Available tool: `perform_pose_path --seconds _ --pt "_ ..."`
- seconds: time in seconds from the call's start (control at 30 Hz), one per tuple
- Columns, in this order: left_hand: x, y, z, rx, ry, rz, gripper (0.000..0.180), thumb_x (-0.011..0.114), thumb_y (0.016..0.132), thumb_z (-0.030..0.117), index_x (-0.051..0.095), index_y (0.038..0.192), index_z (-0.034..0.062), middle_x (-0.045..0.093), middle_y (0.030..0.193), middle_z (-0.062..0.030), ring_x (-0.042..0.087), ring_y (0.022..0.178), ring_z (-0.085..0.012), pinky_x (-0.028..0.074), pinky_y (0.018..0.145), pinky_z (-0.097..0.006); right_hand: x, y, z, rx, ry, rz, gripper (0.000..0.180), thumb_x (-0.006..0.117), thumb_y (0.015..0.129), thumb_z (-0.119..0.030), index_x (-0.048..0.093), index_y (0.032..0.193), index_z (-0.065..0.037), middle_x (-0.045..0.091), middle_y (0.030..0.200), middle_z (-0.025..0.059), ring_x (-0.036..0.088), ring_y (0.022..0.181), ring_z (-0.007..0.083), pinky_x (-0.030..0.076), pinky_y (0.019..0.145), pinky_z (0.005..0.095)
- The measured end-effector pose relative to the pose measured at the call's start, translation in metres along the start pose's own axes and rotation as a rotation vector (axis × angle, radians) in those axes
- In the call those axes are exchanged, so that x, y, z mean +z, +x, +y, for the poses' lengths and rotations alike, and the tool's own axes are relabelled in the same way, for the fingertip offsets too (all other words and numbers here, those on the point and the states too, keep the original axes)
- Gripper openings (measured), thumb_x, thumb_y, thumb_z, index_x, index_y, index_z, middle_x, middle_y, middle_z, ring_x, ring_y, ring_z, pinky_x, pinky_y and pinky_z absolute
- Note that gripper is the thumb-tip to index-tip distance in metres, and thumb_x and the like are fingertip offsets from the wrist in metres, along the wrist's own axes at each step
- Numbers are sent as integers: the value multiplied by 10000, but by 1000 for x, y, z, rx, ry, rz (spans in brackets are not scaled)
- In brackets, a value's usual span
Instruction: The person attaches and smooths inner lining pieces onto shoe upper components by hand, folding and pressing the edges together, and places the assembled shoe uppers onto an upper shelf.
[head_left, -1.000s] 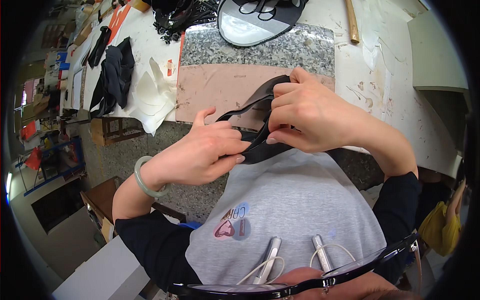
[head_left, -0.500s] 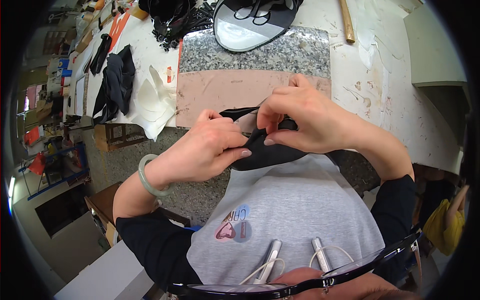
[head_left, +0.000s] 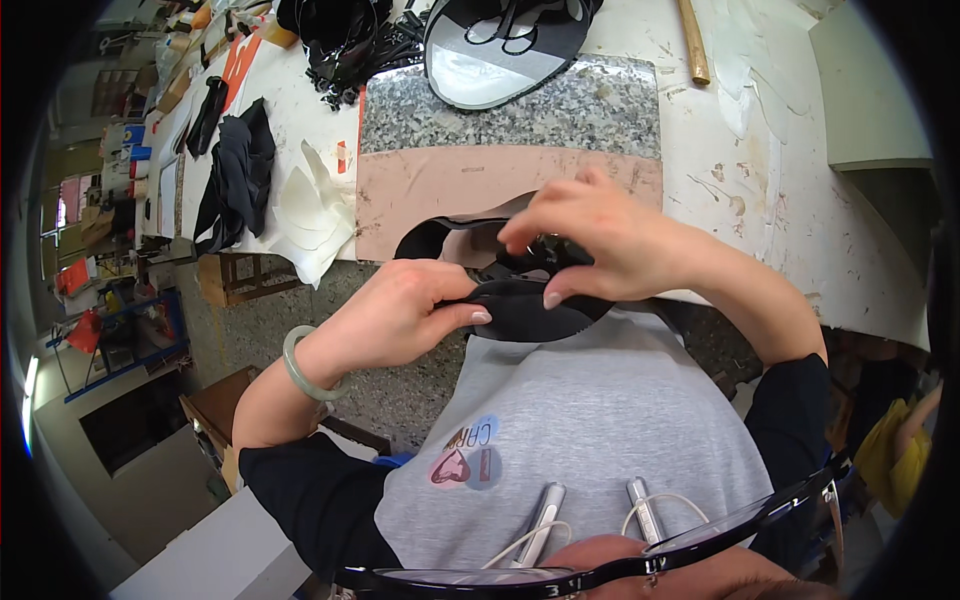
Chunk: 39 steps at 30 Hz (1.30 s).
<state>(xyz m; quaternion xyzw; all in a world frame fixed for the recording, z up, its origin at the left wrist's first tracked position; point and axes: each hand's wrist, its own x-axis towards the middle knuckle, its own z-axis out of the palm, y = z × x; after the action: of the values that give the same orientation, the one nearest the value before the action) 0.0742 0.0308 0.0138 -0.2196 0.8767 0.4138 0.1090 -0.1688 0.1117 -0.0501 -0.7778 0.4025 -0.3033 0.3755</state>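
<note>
While left hand clamps black, curved, flexible-sheet loop at near edge of white, stained worktable, right hand has thumb, fingers apart; one-sided grip may let loop twist.

The black piece looks matt outside, the speckled slab stony, the handle wooden.

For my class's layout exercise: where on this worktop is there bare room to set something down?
Bare: speckled slab between the oval piece and pink sheet; the white tabletop between that sheet and the pale cabinet, nearer than the wooden handle. Crowded: left of the slab (black bundle, dark cloth, white pieces) and around the black item.
</note>
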Motion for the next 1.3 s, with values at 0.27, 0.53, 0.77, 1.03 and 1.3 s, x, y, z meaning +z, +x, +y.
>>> perform_pose_path --seconds 0.27,0.53,0.77,1.03,1.3 --pt "-8 0 3 -80 2 -8 190 691 864 177 653 829 -5 565 647 -110 533 598 -252 423 575 -350 7 8 6 29 105 -150 516 778 760 -317 638 1189 -66 697 889 15 529 1013 200 301 970 401" --pt "-17 35 -12 -469 -1107 -48 263 625 949 250 699 988 2 688 807 -27 611 688 -73 484 594 -223 -39 -1 12 329 809 175 405 666 909 -227 600 1244 -11 692 935 48 636 883 112 509 810 248" --pt "18 81 -72 -300 -187 340 379 474 1027 308 656 1095 -17 647 899 -51 603 775 -113 487 690 -255 -8 -21 76 202 0 572 278 705 857 -208 660 1070 -36 637 1052 80 596 985 217 485 855 322" --pt "-17 101 -40 -215 -318 91 301 606 962 218 678 1099 -39 694 924 -16 582 854 -52 487 763 -221 17 -3 66 39 -409 632 318 776 669 -101 599 933 -95 550 987 54 532 988 260 434 836 390" --pt "-23 129 -45 -495 -402 -15 258 631 907 230 730 995 8 660 802 14 528 681 -16 398 574 -184 20 4 79 25 -434 606 260 775 656 -91 597 847 -92 556 972 44 533 934 254 420 802 365"
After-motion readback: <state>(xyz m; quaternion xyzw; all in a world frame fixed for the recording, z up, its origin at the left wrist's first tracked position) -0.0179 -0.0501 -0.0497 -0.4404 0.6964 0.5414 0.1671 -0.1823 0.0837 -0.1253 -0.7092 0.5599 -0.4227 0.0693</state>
